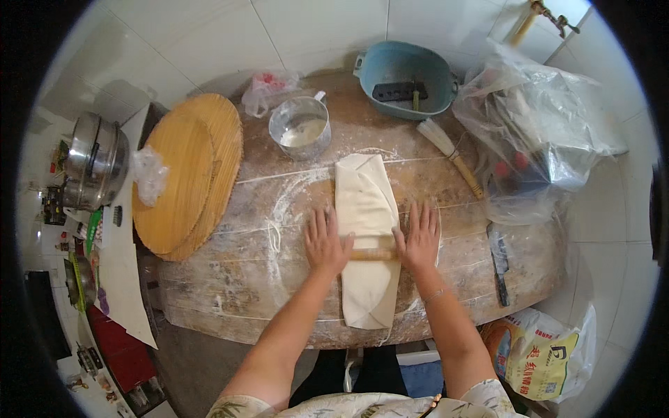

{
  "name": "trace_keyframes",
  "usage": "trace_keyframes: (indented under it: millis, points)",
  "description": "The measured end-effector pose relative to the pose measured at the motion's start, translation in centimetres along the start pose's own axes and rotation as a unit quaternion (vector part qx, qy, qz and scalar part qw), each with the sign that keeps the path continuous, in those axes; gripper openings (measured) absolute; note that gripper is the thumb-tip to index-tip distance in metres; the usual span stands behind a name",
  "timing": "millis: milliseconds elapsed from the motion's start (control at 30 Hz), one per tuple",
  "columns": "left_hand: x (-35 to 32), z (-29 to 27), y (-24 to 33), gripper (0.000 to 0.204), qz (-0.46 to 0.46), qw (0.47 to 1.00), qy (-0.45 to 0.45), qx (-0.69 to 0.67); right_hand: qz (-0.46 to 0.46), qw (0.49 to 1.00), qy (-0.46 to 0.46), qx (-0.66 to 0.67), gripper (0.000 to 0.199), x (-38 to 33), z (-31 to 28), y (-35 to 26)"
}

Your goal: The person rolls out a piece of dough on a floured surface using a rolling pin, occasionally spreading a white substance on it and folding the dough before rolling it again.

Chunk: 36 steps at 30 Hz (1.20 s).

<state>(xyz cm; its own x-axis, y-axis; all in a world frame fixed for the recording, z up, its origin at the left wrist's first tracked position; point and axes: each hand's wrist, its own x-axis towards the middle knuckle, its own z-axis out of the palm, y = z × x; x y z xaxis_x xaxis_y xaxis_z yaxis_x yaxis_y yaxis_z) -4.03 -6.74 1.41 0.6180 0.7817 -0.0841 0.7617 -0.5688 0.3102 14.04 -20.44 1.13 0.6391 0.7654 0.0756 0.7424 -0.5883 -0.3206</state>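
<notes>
A long folded sheet of pale dough [366, 202] lies lengthwise before me on the floured wooden table, its ends folded to slanting edges. Across its lower half rests a wooden rolling pin [374, 255]. My left hand [327, 242] presses on the pin's left end with the palm, fingers stretched out and apart. On the other end lies my right hand [419, 240], likewise flat with spread fingers. Both hands hide the pin's ends. Loose flour [282, 212] streaks the wood left of the dough.
Beyond the dough stand a metal measuring cup [301, 143] and a blue-green basin [401, 63]. A brush [453, 157], a knife [500, 265] and a plastic-covered bundle [536, 132] lie to the right. Round wooden boards [226, 160] sit at left; a flour sack [543, 355] stands lower right.
</notes>
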Motion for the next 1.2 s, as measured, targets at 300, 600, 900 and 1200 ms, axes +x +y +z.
trace_keyframes:
  millis: [300, 600, 900, 1200]
  points:
    - [-19.0, -1.1, -3.8, 0.074, 0.182, 0.97, -0.159, -0.027, -0.114, 0.986, -0.112, 0.037, 0.056, -18.7, -3.6, 2.6]
    - [-12.1, -0.8, -0.5, 0.073, 0.074, 0.991, -0.113, 0.019, -0.003, 0.99, -0.139, -0.018, 0.065, -11.2, -2.5, 0.2]
    - [2.0, -0.4, 0.6, 0.071, -0.06, 0.997, 0.036, 0.012, 0.07, 0.997, 0.011, 0.016, 0.07, 2.0, 0.0, -0.4]
    - [-12.3, -0.9, -1.4, 0.081, 0.122, 0.986, -0.11, -0.002, -0.069, 0.992, -0.106, 0.015, 0.07, -12.6, -3.3, 0.3]
